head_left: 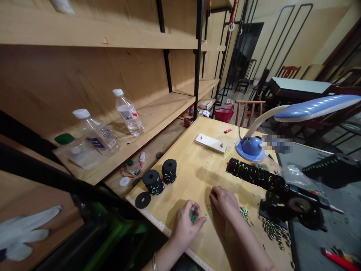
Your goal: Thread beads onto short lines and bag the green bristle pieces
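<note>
The left hand (184,224) is curled closed around a small clear vial (194,213) holding green bits, with its fingers wrapped well over it. The right hand (222,201) rests on the bench (194,177) just beside it, fingers drawn together and pointing down among a few scattered green bits (208,207). Whether it pinches anything is too small to tell.

Up the bench to the left stand two short stacks of black rings (153,181) (169,171), their edges flecked with colored bits, and a single black ring (142,200) lies flat just in front of them. To the right, a long roll of black rings (255,175) sits on a horizontal rod, studded along its length and running into a dark clamped mechanism (299,205).

Judging by how things lie, a good many rings look finished, with the stacks and the roll already studded. The flat ring shows no bits on its upper face, though, and loose colored pieces (244,212) remain on the bench. A blue desk lamp (249,148) and a white board with two bolts (210,143) sit farther back.
</note>
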Demonstrator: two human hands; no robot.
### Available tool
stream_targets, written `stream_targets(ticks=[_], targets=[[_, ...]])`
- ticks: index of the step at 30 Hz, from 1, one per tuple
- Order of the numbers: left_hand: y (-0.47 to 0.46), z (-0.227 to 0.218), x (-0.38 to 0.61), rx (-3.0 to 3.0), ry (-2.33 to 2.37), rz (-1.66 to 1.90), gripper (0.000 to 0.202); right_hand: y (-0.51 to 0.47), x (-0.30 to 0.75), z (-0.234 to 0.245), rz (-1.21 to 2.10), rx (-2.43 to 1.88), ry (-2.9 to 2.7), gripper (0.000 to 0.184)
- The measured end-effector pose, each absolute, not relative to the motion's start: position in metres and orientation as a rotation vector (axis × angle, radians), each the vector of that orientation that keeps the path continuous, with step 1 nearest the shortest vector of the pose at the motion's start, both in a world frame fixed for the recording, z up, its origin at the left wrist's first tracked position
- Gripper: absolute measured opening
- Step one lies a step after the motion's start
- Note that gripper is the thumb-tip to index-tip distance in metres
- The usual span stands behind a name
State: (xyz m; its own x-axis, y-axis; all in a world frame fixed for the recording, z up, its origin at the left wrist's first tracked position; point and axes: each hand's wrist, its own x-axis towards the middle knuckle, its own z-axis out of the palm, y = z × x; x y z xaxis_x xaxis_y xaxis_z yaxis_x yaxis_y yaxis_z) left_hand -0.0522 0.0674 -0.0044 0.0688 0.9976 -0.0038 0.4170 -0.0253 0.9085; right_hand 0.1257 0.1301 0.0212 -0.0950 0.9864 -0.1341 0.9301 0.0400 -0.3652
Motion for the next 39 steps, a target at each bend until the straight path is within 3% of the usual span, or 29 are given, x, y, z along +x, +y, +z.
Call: stream_targets(ticks=[14,22,39], targets=[[0.063,-0.01,-0.034,1.626,1.458,0.893,0.015,0.063,0.122,0.033,0.626,-1.47,-2.048,0.021],[0.06,-0.001,-0.035,1.609,1.443,0.912,0.019,0.079,0.159,0.021,0.483,-2.016,-1.92,0.022],[0.061,-0.002,-0.034,1.608,1.432,0.905,0.019,0.103,0.143,0.022,0.48,-2.15,-2.093,0.017]])
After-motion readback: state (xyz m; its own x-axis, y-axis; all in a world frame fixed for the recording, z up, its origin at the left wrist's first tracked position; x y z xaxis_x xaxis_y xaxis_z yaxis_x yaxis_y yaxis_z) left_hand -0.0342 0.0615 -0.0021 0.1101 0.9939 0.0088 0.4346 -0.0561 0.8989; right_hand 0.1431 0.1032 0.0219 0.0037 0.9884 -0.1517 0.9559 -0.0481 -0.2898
